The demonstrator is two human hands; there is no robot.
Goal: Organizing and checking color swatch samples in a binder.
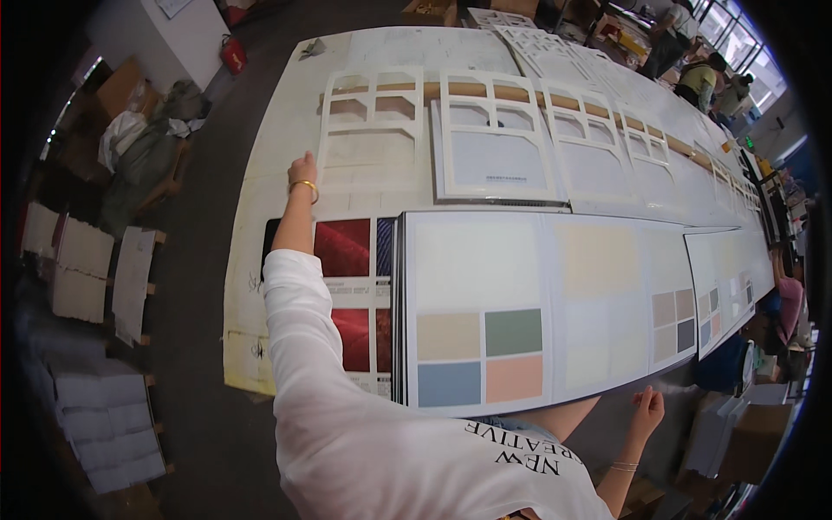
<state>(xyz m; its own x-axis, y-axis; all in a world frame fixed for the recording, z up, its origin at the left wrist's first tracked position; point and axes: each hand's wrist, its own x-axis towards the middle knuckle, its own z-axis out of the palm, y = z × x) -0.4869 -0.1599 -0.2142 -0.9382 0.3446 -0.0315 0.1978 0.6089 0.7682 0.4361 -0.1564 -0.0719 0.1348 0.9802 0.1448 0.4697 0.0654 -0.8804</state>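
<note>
My left hand (303,171), with a gold bangle at the wrist, is closed beside the lower left corner of a white cut-out frame (373,126). Whether its fingers grip that frame I cannot make out. My right hand (646,411) hangs off the table's near edge with its fingers curled in; nothing shows in it. Between my arms lies a wide, pale sample board (552,347) with beige, green, blue and peach swatches. Partly under its left end is a board with red swatches (343,251), which my left sleeve overlaps.
More white cut-out frames (497,129) rest in a row along a long brown tube (522,93) on the large white table (364,43). A grey-white panel (494,165) lies under the second frame. Paper stacks (104,416) stand on the floor at left. Other people (698,82) are at the far right.
</note>
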